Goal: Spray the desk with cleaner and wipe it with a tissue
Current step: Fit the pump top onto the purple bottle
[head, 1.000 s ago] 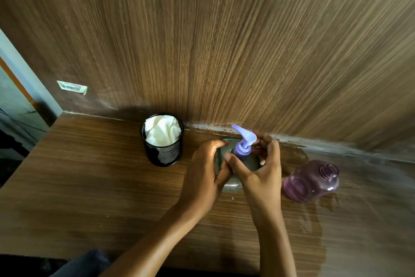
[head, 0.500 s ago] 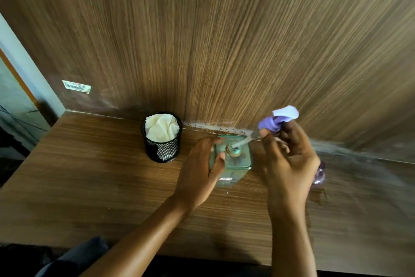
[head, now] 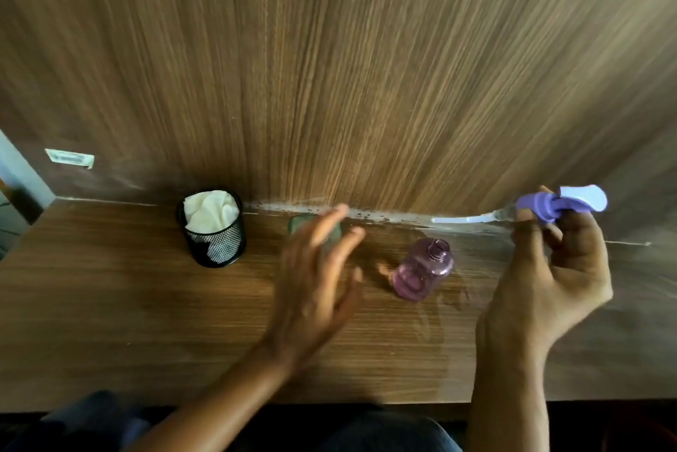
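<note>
left hand (head: 315,283) blurred, fingers (head: 344,249) apart, half-hides green bottle (head: 297,225) | right hand (head: 549,279) pinches pump (head: 540,209)

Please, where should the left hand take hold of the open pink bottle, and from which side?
Grip the pink bottle around its wide round body, below the narrow neck, coming from its left, where the left hand is open. That probably leaves the open neck free for the pump head that the right hand holds.

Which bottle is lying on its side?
The purple bottle, open-necked, right of the left hand. The green bottle stands upright, half hidden behind that hand.
</note>
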Motion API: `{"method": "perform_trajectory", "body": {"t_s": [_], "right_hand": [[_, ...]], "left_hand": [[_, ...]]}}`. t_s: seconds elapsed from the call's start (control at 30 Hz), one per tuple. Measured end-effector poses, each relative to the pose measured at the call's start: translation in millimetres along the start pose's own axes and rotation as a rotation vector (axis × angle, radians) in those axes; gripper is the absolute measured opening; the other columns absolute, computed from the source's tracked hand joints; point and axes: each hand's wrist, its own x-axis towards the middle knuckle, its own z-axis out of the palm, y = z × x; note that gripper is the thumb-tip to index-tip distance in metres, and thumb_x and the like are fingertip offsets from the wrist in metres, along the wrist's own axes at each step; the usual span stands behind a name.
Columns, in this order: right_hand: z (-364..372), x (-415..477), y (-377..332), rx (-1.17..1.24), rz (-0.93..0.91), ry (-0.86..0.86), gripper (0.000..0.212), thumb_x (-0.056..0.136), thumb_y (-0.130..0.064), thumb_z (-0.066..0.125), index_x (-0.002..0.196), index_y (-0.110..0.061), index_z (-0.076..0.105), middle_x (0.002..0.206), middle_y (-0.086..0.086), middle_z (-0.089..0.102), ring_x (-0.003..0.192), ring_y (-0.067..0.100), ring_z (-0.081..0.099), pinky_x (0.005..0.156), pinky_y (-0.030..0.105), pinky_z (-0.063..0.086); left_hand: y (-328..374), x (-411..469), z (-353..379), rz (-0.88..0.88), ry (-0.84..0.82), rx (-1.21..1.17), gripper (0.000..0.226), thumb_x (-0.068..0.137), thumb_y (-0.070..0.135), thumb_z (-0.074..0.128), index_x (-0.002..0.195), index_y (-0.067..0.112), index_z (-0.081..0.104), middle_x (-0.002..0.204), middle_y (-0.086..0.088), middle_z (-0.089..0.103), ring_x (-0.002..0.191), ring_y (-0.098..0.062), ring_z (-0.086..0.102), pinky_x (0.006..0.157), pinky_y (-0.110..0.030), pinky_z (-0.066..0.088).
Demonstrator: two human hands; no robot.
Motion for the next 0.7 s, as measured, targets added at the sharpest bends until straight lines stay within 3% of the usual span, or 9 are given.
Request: {"method": "perform_trajectory", "body": {"t_s": [0.13, 0.2, 0.27, 0.37, 0.47, 0.53, 0.6, 0.7], "right_hand": [[-10, 5, 8, -0.069, -0.011, 0.073, 0.023, 0.082, -0.005, 0.062, 0.104, 0.002, 0.064, 0.077, -0.012, 0.06, 0.073, 0.0, 0.054, 0.07, 0.014, 0.045], [-12, 7, 13, -0.102, -0.01, 0.072, 0.024, 0.082, -0.006, 0.062, 0.105, 0.001, 0.064, 0.071, -0.02, 0.063, 0.072, -0.002, 0.056, 0.068, 0.013, 0.044], [-14, 7, 18, -0.131, 0.001, 0.06, 0.023, 0.082, -0.006, 0.063, 0.104, -0.001, 0.065, 0.07, -0.028, 0.063, 0.07, -0.005, 0.057, 0.065, 0.011, 0.043], [-17, 8, 24, -0.148, 0.01, 0.037, 0.022, 0.082, -0.005, 0.063, 0.103, -0.001, 0.065, 0.068, -0.027, 0.062, 0.069, -0.006, 0.056, 0.064, 0.011, 0.042], [-19, 9, 30, -0.144, 0.025, 0.019, 0.022, 0.082, -0.004, 0.062, 0.104, 0.0, 0.064, 0.072, -0.018, 0.062, 0.069, -0.004, 0.054, 0.065, 0.009, 0.041], [-20, 9, 34, -0.183, 0.031, 0.0, 0.025, 0.082, -0.006, 0.063, 0.107, -0.002, 0.064, 0.084, 0.0, 0.066, 0.07, -0.002, 0.054, 0.065, 0.009, 0.041], [-19, 7, 39, -0.237, 0.051, -0.032, 0.028, 0.082, -0.009, 0.064, 0.111, -0.006, 0.064, 0.096, 0.015, 0.067, 0.072, 0.002, 0.054, 0.065, 0.01, 0.041], [-16, 5, 48, -0.265, 0.091, -0.099, 0.028, 0.084, -0.008, 0.064, 0.112, -0.008, 0.064, 0.101, 0.018, 0.066, 0.076, 0.006, 0.056, 0.07, 0.017, 0.045]], "left_hand": [[48, -2, 46, -0.137, -0.2, -0.201, 0.06, 0.081, 0.029, 0.057, 0.135, 0.022, 0.032, 0.146, 0.002, 0.032, 0.132, -0.008, 0.036, 0.104, -0.023, 0.041], [56, -2, 74, -0.281, -0.297, -0.253, 0.074, 0.079, 0.034, 0.062, 0.141, 0.025, 0.021, 0.152, -0.001, 0.022, 0.137, -0.013, 0.031, 0.102, -0.033, 0.045], [56, 3, 97, -0.384, -0.384, -0.261, 0.087, 0.077, 0.036, 0.068, 0.144, 0.026, 0.014, 0.155, -0.003, 0.013, 0.142, -0.017, 0.02, 0.108, -0.044, 0.037], [54, 17, 116, -0.477, -0.402, -0.254, 0.097, 0.071, 0.037, 0.074, 0.146, 0.02, 0.015, 0.154, -0.009, 0.015, 0.142, -0.023, 0.018, 0.111, -0.046, 0.03], [49, 26, 129, -0.556, -0.406, -0.243, 0.1, 0.062, 0.052, 0.071, 0.143, 0.022, 0.021, 0.15, -0.011, 0.024, 0.134, -0.029, 0.033, 0.105, -0.051, 0.036], [45, 27, 135, -0.575, -0.436, -0.219, 0.096, 0.055, 0.064, 0.055, 0.139, 0.022, 0.032, 0.141, -0.011, 0.039, 0.127, -0.029, 0.042, 0.102, -0.049, 0.039], [42, 24, 139, -0.62, -0.452, -0.274, 0.087, 0.055, 0.061, 0.054, 0.131, 0.022, 0.043, 0.128, -0.006, 0.054, 0.118, -0.025, 0.051, 0.098, -0.045, 0.043], [36, 22, 140, -0.672, -0.437, -0.366, 0.079, 0.051, 0.06, 0.06, 0.123, 0.031, 0.047, 0.118, 0.006, 0.062, 0.108, -0.015, 0.06, 0.089, -0.043, 0.051]]}}
